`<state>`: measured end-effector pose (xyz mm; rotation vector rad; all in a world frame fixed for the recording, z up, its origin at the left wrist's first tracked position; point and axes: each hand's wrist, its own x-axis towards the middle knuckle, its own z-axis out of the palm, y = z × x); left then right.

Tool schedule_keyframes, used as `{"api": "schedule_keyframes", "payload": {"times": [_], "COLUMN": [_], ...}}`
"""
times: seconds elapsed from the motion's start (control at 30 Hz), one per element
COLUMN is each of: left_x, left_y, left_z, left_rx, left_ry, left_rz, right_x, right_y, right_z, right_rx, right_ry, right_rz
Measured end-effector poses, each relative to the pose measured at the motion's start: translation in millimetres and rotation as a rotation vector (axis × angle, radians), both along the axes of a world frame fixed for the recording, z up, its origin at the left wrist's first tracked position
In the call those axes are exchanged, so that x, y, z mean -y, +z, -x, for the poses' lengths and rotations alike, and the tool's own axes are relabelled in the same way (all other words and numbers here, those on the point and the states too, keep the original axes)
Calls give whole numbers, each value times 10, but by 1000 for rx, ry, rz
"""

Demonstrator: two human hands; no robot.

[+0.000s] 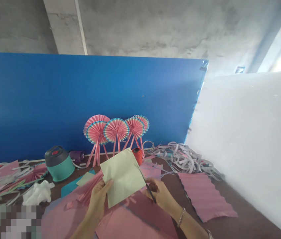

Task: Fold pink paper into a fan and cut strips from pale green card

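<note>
My left hand (pixel 98 199) holds a pale yellow-green sheet of paper (pixel 122 177) by its lower left edge, fingers closed on it. My right hand (pixel 160 194) grips dark scissors (pixel 148 186) whose blades meet the sheet's right edge. Both hands hover over pink paper sheets (pixel 135 222) on the brown table (pixel 242 222).
Several pink pleated paper fans on sticks (pixel 115 132) lean against a blue board (pixel 80 99). A teal container with a dark lid (pixel 58 163), a red spool (pixel 137 154), crumpled white paper (pixel 37 192), a pleated pink sheet (pixel 205 196) and a pile of paper strips (pixel 185 159) lie around. A white panel (pixel 254 139) borders the right.
</note>
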<state>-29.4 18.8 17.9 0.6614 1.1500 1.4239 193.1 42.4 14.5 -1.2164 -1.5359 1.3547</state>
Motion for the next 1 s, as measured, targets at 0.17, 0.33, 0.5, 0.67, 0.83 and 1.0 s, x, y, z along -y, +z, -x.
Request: {"api": "schedule_keyframes", "payload": {"times": [0.17, 0.33, 0.5, 0.67, 0.83, 1.0], "left_x": [3, -9, -18, -11, -16, -20], "left_y": [-6, -21, -35, -56, -79, -76], "left_z": [0, 15, 19, 1, 4, 6], "left_rx": [5, -7, -50, -35, -15, 33], "left_ry": [-10, -8, -11, -51, -53, -56], "left_rz": [18, 7, 8, -17, 10, 24], "right_x": [0, -20, -30, -13, -21, -22], "right_y": [45, -19, -117, -127, -120, -138], "right_z": [5, -24, -25, -13, -11, -1], "right_rx": [17, 59, -5, -114, -118, -159], "right_ry": [-14, 9, 12, -29, -16, 3], "right_rz": [-8, -24, -6, 42, 49, 55]}}
